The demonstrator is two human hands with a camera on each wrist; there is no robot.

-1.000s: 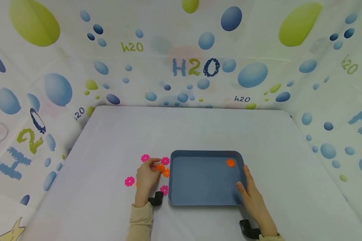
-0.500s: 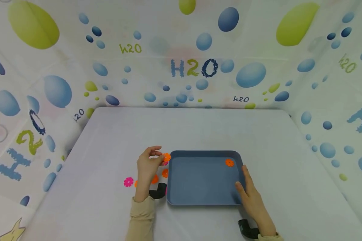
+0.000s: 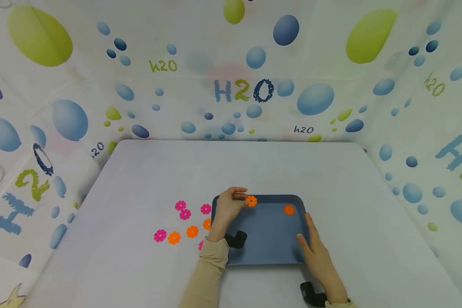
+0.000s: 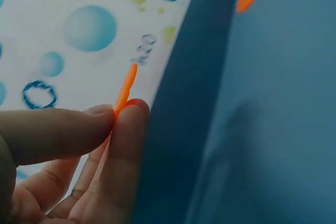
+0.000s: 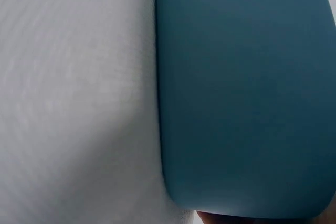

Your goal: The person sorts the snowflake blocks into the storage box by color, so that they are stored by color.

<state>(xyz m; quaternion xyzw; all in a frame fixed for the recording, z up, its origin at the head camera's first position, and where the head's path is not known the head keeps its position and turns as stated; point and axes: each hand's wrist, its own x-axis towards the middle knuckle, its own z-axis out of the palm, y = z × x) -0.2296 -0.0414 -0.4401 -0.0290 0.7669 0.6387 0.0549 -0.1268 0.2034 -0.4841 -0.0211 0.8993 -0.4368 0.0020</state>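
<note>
My left hand (image 3: 227,209) pinches an orange notched disc (image 3: 251,201) between thumb and fingertips, above the far left part of the blue-grey tray (image 3: 269,239). In the left wrist view that orange disc (image 4: 126,88) stands edge-on between the fingertips. Another orange disc (image 3: 289,210) lies in the tray near its far right corner. At the tray's right side, my right hand (image 3: 319,256) holds the edge, thumb over the rim and fingers along the outside. The right wrist view shows mostly the tray (image 5: 247,98), with little of that hand.
Left of the tray, pink discs (image 3: 160,235) and orange discs (image 3: 174,238) lie scattered on the white table (image 3: 111,265). Some are partly hidden by the left arm. A patterned curtain (image 3: 192,85) surrounds the table at the back and sides.
My left hand has picked up the orange disc from the group on the left, lifted it and carried it right, over the tray. The right hand stays at the tray's edge.
</note>
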